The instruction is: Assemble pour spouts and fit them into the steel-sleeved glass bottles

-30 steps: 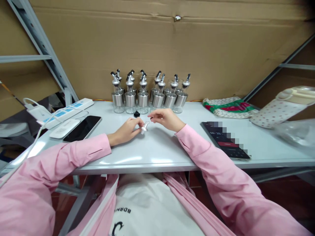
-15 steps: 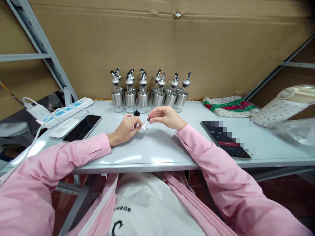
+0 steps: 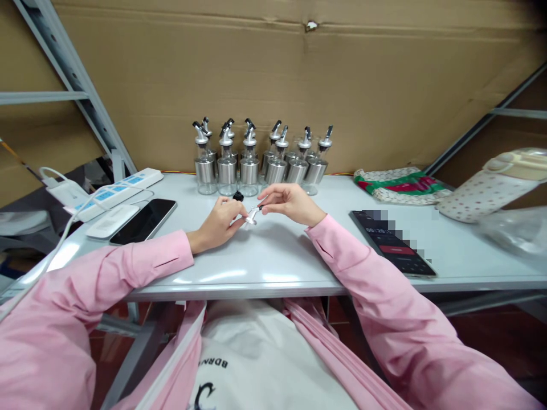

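My left hand (image 3: pixel 223 223) pinches the wide base of a small silver pourer spout (image 3: pixel 253 216) just above the white table. At the spout's other end, my right hand (image 3: pixel 291 204) has its thumb and fingers closed on the black tip. A black stopper (image 3: pixel 238 196) rests on the table just beyond my left hand. Behind both hands stand several glass and steel oil bottles (image 3: pixel 249 169), each topped with a silver pourer and a black flap.
On the left lie a dark phone (image 3: pixel 144 221), a white charger (image 3: pixel 111 221) and a power strip (image 3: pixel 122 192) with cables. To the right are another phone (image 3: pixel 391 244), a patterned cloth (image 3: pixel 399 185), a dotted tumbler (image 3: pixel 478 188) and a clear plastic bag (image 3: pixel 517 230). Cardboard (image 3: pixel 273 74) walls the back.
Both hands keep nearly the same place around the spout. The view has shifted very slightly; nothing has been let go or taken up.
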A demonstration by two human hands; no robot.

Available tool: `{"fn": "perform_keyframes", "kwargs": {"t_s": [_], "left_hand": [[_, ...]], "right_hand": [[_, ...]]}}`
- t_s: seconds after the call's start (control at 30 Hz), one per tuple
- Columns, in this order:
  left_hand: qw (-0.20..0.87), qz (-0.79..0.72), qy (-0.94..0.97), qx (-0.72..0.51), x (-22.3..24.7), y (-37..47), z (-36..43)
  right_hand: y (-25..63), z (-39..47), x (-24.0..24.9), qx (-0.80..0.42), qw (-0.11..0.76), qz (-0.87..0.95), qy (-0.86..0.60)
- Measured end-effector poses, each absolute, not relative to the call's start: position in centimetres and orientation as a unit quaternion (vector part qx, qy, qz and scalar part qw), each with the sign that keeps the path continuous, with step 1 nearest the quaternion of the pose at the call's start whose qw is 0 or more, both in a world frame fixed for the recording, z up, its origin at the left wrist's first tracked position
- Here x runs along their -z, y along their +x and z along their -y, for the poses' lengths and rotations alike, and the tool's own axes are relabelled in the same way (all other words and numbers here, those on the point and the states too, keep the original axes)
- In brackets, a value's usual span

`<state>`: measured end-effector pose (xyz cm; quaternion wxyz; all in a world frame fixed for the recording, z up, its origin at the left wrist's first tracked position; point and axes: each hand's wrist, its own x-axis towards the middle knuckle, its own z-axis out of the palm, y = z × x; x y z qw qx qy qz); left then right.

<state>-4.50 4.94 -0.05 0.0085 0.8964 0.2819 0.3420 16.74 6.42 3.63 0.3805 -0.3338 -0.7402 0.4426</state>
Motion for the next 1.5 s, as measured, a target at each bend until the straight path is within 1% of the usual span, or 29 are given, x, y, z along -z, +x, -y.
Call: {"fn": "perform_keyframes", "kwargs": {"t_s": [0.3, 0.57, 0.7, 0.87, 1.13, 1.5], "left_hand": [[-0.025, -0.252, 0.902, -0.349, 0.15, -4.67, -5.04], [-0.05, -0.251, 0.902, -0.348, -0.03, -4.59, -4.96], [-0.059, -0.244, 0.903, -0.348, -0.11, -4.6, -4.92], [-0.061, -0.238, 0.906, -0.344, -0.04, -4.63, -4.97], [-0.057, -0.238, 0.908, -0.34, -0.12, -4.58, -4.89], [-0.018, -0.243, 0.905, -0.349, -0.19, -4.65, -4.72]], "right_hand": [[16.75, -6.12, -3.75, -0.428, 0.358, 0.762, -0.329], [16.74, -6.11, -3.49, -0.449, 0.344, 0.765, -0.307], [16.8, -6.3, -3.45, -0.422, 0.351, 0.78, -0.301], [16.8, -6.28, -3.54, -0.409, 0.357, 0.786, -0.295], [16.8, -6.0, -3.57, -0.42, 0.334, 0.783, -0.313], [16.49, -5.79, -3.72, -0.475, 0.327, 0.76, -0.3]]}}
